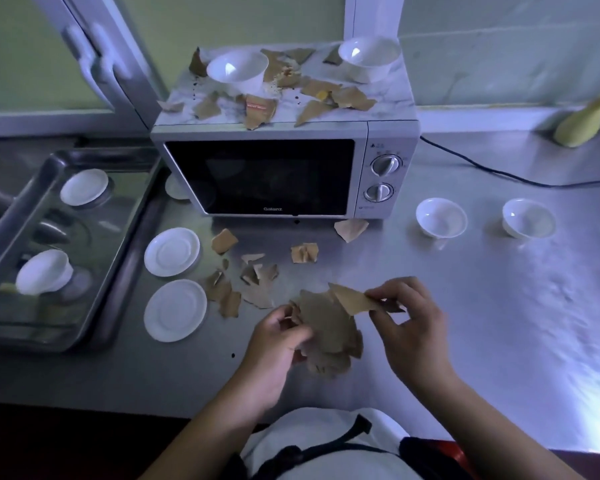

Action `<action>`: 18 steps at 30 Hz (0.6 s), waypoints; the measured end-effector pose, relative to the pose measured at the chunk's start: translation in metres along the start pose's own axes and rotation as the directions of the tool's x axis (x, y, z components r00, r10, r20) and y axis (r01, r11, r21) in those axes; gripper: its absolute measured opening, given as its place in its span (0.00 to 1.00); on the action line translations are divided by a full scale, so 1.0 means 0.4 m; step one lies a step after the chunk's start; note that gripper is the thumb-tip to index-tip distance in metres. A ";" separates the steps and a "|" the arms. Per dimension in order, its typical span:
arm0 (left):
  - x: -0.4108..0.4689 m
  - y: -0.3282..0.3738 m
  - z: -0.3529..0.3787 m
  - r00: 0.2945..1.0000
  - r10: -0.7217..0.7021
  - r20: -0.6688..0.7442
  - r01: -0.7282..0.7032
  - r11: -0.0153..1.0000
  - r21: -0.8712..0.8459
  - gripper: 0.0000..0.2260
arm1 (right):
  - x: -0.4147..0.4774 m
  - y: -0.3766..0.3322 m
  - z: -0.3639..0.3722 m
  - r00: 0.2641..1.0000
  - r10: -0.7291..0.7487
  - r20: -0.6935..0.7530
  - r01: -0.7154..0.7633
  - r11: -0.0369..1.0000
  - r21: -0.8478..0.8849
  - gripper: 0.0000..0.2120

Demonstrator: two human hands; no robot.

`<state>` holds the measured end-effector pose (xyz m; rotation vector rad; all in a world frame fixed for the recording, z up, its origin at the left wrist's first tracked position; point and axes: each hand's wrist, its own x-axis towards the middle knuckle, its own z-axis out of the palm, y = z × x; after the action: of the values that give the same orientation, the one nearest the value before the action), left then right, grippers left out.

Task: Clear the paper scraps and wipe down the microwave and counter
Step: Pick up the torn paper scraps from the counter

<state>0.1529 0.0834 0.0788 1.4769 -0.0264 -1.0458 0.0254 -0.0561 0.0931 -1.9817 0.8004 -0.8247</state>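
At bench front, left hand grips a stack of brown paper scraps; right hand pinches one triangular scrap just above the stack. More loose scraps lie on the bench before the microwave — its top littered too, between two white bowls.

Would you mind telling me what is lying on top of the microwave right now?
On top, the microwave carries a left bowl and a right bowl, both white, amid torn paper scraps and crumbs. What lies beneath bowls and scraps is covered.
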 end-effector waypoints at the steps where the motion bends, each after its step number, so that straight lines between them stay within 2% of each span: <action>1: -0.002 0.005 0.000 1.000 0.012 0.026 -0.012 1.000 -0.001 0.11 | -0.008 -0.008 0.009 0.997 -0.080 -0.010 0.079 0.995 -0.054 0.14; 3: -0.006 0.017 -0.002 0.996 0.036 0.076 -0.036 0.999 0.001 0.11 | -0.022 -0.024 0.030 0.980 -0.199 -0.003 0.197 0.968 -0.156 0.09; 5: -0.008 0.029 -0.011 0.993 0.045 0.112 -0.043 0.999 -0.021 0.13 | -0.036 -0.039 0.049 0.969 -0.245 0.033 0.245 0.942 -0.229 0.09; 10: -0.002 0.040 -0.054 0.978 0.028 0.207 0.004 0.989 -0.148 0.10 | -0.071 -0.061 0.076 0.969 -0.233 0.087 0.249 0.922 -0.297 0.11; 14: -0.007 0.045 -0.080 0.962 0.021 0.272 0.010 0.993 -0.114 0.10 | -0.120 -0.084 0.103 0.973 -0.219 0.073 0.230 0.912 -0.340 0.08; 18: -0.009 0.055 -0.106 0.951 -0.001 0.308 0.046 0.989 -0.139 0.10 | -0.156 -0.116 0.128 0.971 -0.214 0.108 0.240 0.890 -0.389 0.08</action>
<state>0.1884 0.1135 0.0910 1.1753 -0.1521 -1.2635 0.0397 0.0358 0.0943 -2.4914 0.7530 -0.7704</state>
